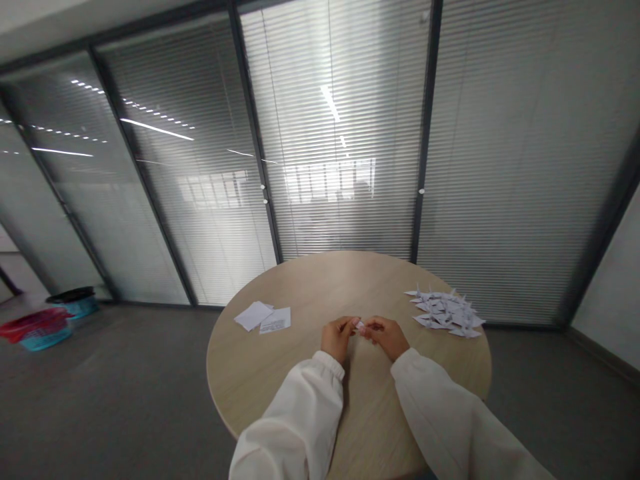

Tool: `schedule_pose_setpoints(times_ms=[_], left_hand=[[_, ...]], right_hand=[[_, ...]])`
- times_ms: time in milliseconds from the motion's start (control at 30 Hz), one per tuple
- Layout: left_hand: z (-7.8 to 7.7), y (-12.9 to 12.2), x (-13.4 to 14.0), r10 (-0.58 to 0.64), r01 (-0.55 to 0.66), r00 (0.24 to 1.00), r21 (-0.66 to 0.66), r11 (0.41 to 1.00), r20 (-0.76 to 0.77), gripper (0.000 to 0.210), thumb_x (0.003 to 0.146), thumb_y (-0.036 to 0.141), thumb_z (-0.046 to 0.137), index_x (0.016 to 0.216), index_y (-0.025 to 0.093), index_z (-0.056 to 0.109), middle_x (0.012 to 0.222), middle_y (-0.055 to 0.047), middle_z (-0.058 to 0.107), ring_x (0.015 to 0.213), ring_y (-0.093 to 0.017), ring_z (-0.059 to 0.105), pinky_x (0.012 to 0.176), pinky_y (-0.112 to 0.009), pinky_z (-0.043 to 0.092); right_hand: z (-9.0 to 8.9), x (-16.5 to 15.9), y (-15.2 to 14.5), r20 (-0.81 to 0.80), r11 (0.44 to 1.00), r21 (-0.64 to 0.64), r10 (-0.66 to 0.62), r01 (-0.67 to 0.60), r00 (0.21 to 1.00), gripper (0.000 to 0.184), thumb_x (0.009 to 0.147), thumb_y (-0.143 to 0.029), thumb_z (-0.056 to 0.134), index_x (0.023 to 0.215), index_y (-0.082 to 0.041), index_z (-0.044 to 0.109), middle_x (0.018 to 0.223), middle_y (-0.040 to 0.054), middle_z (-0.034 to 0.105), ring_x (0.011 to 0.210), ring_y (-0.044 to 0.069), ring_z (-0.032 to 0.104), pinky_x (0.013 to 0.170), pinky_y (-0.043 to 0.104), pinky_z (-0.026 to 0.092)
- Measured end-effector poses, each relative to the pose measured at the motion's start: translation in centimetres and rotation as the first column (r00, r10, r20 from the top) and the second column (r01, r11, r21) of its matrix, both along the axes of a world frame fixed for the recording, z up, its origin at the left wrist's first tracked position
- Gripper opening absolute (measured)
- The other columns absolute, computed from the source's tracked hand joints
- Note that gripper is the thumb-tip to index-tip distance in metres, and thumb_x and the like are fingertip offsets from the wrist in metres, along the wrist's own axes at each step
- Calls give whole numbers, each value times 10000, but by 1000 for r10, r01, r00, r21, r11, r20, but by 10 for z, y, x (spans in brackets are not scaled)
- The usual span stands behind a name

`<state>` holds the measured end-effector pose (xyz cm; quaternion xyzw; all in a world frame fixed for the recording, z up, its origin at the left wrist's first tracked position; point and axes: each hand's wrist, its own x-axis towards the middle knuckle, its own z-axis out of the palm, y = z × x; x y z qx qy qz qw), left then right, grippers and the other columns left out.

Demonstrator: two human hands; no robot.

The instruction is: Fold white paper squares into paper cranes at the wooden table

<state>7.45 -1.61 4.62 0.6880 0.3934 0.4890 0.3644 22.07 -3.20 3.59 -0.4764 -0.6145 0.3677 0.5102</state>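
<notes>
Above the middle of the round table (310,393), my left hand (338,337) and my right hand (385,335) come together with their fingertips close. Between them is a small piece of folded white paper (359,325), mostly covered by the fingers. Both hands pinch it, one from each side. Its exact folded shape is too small to make out. Off to the right lies a heap of pointed folded paper pieces (447,312). On the left of the table are a few flat paper sheets (254,315), one with printed lines.
Glass partitions with blinds (345,133) stand right behind the table's far edge. On the floor at the far left are a red and blue basket (43,330) and a black and blue basket (75,303). A wall (607,293) stands at the right.
</notes>
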Motion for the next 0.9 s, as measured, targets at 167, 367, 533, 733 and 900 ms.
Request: schedule_pose_setpoints(times_ms=[167,367,533,733,900], left_hand=[[3,-1,0,18,-16,999,-47,999,35,369,711,444,522,820,127,674,727,-59,677,613,-149,599,593,-249,490],[5,-2,0,2,1,999,-64,998,41,362,706,443,521,799,126,669,707,-53,670,595,-142,589,577,-241,482],[5,-2,0,-6,9,999,-55,998,42,361,723,444,502,802,129,659,698,-49,664,586,-137,584,574,-241,482],[6,-4,0,-15,15,999,4,1000,29,362,754,437,472,794,125,651,690,-48,653,588,-131,575,570,-237,470],[7,-5,-1,-2,3,1000,77,997,-14,350,775,428,453,837,150,658,766,-46,661,668,-137,575,617,-238,463]], right_hand=[[-1,1,1,55,998,-2,-55,55,997,277,644,-437,595,648,-160,605,584,3,619,490,103,520,458,200,405],[-2,2,0,89,997,4,-79,79,993,301,643,-463,583,583,-169,575,526,-8,599,468,102,512,460,203,393],[-4,2,2,84,996,14,-91,90,992,297,638,-459,597,572,-174,547,493,-26,552,459,96,489,437,195,383],[-3,1,2,41,999,-20,-43,44,998,311,643,-471,592,753,-180,572,586,-28,567,462,84,477,368,162,347],[-2,2,-2,82,999,-8,44,-44,996,324,725,-468,505,640,-166,584,533,-34,566,361,51,396,366,167,305]])
